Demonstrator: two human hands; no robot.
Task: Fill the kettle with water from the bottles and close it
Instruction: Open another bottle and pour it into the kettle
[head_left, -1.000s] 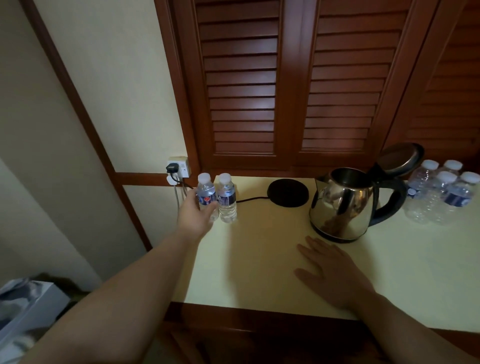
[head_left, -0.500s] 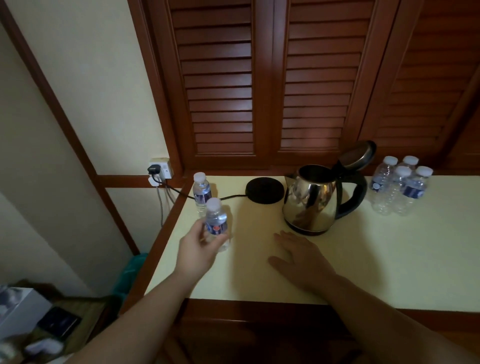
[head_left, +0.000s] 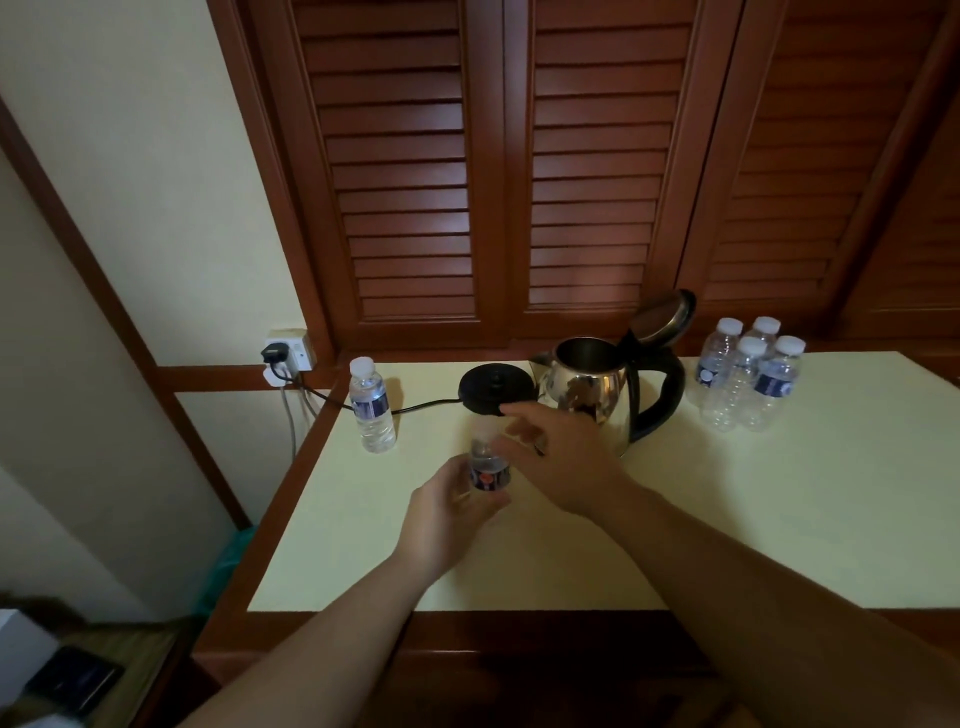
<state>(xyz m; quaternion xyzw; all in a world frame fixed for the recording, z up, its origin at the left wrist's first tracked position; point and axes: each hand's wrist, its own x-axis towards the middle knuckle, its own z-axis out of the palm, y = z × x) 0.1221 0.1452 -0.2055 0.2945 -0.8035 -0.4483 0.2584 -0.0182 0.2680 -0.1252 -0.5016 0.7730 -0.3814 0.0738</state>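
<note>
Left hand (head_left: 447, 512) carried bottle (head_left: 488, 467) nearer, right hand (head_left: 563, 457) now lifted to cap

- One camera sits on the person's head.
- It looks forward and down at the table (head_left: 779, 519).
- The shutter doors (head_left: 467, 182) stand behind, farther away.

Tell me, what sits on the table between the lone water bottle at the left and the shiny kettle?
In the head view, a black kettle base lies between the lone bottle and the kettle, with its cord running past the bottle.
</note>
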